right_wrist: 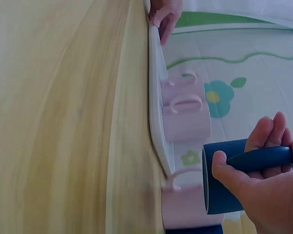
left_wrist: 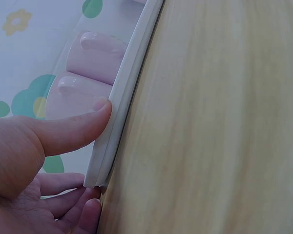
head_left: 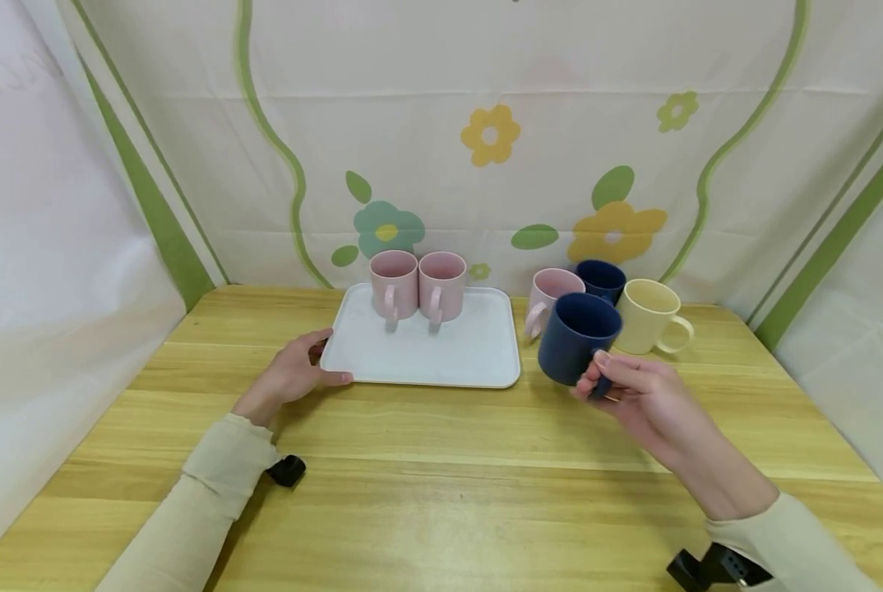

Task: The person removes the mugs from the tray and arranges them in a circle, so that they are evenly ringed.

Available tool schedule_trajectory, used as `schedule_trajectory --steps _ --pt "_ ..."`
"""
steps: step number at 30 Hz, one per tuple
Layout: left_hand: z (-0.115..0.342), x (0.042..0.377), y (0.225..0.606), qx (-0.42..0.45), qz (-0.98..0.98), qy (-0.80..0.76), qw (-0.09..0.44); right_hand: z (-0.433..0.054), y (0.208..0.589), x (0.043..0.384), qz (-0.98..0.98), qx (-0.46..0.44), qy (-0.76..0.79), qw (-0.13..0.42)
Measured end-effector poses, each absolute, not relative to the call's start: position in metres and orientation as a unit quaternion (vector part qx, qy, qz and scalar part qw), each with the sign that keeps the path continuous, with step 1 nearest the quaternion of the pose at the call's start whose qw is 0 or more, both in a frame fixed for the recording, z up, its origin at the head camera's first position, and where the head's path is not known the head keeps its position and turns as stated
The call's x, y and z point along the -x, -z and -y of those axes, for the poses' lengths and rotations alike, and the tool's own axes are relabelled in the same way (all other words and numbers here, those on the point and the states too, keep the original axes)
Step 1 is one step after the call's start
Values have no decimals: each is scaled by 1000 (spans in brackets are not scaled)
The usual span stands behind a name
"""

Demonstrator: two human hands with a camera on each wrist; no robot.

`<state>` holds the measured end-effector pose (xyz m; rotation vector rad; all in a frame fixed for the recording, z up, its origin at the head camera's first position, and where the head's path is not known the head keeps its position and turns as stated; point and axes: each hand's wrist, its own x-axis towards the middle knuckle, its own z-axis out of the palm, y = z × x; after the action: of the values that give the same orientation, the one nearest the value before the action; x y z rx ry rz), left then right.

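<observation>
My right hand [head_left: 652,399] grips a dark blue mug [head_left: 570,341] by its handle and holds it, a little tilted, above the table at the tray's right. In the right wrist view the mug [right_wrist: 219,190] hides part of the fingers. My left hand [head_left: 293,370] holds the front left corner of a white tray [head_left: 427,358], thumb [left_wrist: 83,129] along the front rim and fingers at the left side. Two pink mugs, one on the left [head_left: 395,288] and one on the right [head_left: 442,288], stand side by side at the tray's back, handles facing me.
Right of the tray stand another pink mug [head_left: 552,288], a second dark blue mug [head_left: 600,275] partly hidden behind the held one, and a pale yellow mug [head_left: 644,316]. A flower-printed curtain [head_left: 427,123] hangs behind the wooden table [head_left: 427,485].
</observation>
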<state>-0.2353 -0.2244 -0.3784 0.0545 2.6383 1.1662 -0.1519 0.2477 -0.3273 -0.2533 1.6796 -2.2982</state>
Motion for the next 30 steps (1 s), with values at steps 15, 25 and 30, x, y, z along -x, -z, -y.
schedule_trajectory --steps 15,25,30 --pt "225 236 381 -35 -907 -403 120 -314 345 155 -519 34 844 129" --pt "226 237 381 -38 -908 -399 120 -339 355 162 -508 14 851 134" --pt "226 238 382 -45 -908 -400 116 -345 358 164 -508 6 850 137"
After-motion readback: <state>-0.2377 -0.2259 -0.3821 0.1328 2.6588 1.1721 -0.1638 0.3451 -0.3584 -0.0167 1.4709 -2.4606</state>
